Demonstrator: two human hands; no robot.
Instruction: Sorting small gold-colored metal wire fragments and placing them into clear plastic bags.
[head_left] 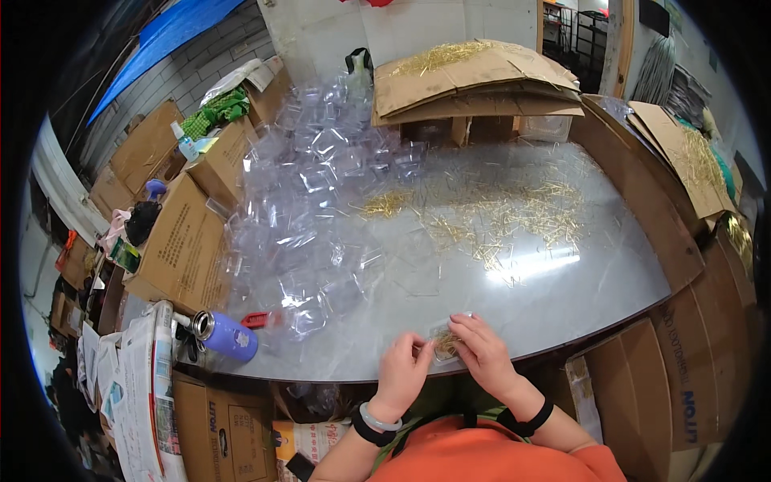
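Here, left hand [401, 365] and right hand [483, 352] hold one clear case [446, 361], gold sticks [446, 344] inside.

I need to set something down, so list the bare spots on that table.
Most room: near-right tabletop, between the right hand, the scattered golden sticks and the right-side cardboard wall. Smaller: the front strip between the left hand and purple bottle. Crowded: the left, with clear plastic containers; back centre, with sticks.
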